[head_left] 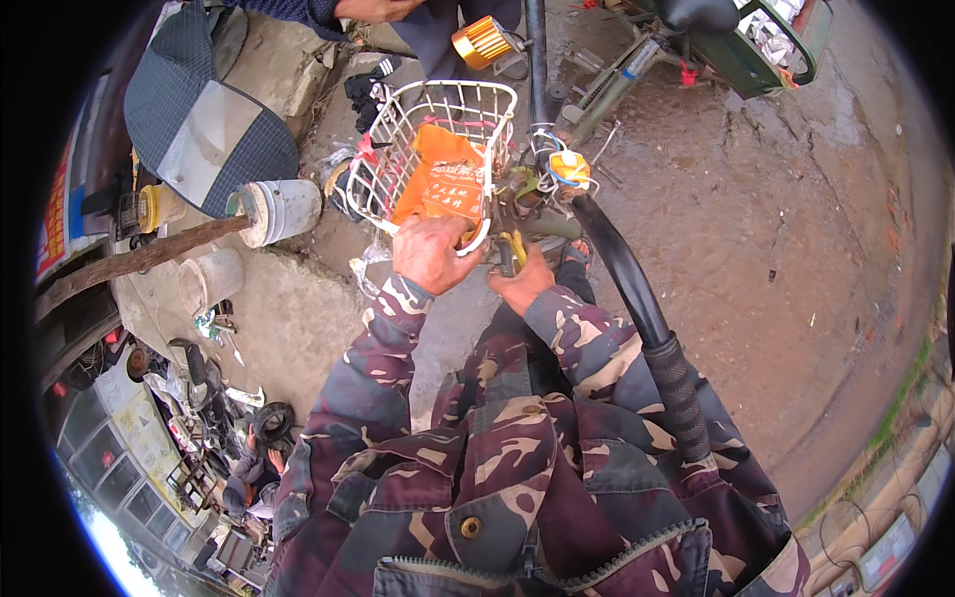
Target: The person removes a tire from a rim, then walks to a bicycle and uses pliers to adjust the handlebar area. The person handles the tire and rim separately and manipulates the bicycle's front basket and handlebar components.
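A white wire basket (504,99) is mounted in front of a black handlebar (625,254), with an orange printed bag (450,177) inside it. My left hand (428,253) is closed over the basket's near rim, its fingertips partly hidden inside. Just right of it and lower, my right hand (524,282) is closed around a yellow-handled tool (514,246), which points up beneath the basket's corner. The tool's working end is too small and covered to make out. A yellow-and-white part (570,167) wrapped with wires sits on the handlebar stem.
An orange ribbed lamp (481,43) stands beyond the basket, near another person's hand (376,9). White buckets (282,212) and a wooden pole (144,261) are at left, below a dark sheet-covered shape (189,114). A green cart (761,50) stands at far right on wet ground.
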Action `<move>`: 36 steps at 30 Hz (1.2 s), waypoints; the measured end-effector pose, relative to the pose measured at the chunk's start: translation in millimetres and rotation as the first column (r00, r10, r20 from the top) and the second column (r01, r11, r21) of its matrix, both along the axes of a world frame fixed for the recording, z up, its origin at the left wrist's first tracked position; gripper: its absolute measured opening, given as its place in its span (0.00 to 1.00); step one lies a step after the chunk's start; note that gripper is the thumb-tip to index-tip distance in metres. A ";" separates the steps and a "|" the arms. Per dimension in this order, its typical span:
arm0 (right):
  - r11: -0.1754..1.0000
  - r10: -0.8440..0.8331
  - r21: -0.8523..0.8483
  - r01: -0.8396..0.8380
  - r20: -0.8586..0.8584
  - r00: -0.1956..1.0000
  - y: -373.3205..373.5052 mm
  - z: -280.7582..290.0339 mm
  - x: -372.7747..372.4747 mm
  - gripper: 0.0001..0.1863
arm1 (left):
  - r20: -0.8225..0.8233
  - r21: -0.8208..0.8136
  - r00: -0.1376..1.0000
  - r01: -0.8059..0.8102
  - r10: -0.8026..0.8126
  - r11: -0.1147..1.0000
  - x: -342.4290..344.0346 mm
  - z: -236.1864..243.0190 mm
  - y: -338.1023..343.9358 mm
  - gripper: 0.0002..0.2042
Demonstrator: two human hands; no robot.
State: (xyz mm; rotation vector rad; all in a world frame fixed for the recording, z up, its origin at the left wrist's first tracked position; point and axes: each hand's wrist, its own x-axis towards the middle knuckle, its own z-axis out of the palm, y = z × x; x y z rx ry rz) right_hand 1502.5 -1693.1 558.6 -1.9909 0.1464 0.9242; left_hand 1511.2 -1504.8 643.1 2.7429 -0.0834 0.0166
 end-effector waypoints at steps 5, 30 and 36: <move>0.998 0.018 0.056 -0.015 -0.041 0.999 -5.6 -0.6 6.1 0.45 | -0.013 -0.007 1.000 -0.025 0.025 1.000 -0.7 -1.2 -0.8 0.12; 0.988 0.145 0.033 -0.151 0.144 0.979 -24.8 25.0 20.4 0.47 | -0.002 0.014 1.000 -0.013 0.013 1.000 -0.2 -3.6 2.4 0.13; 0.924 0.029 0.381 0.004 -0.079 0.996 -34.6 -22.6 26.5 0.31 | -0.034 0.023 0.999 -0.014 0.015 1.000 0.5 -2.6 2.0 0.13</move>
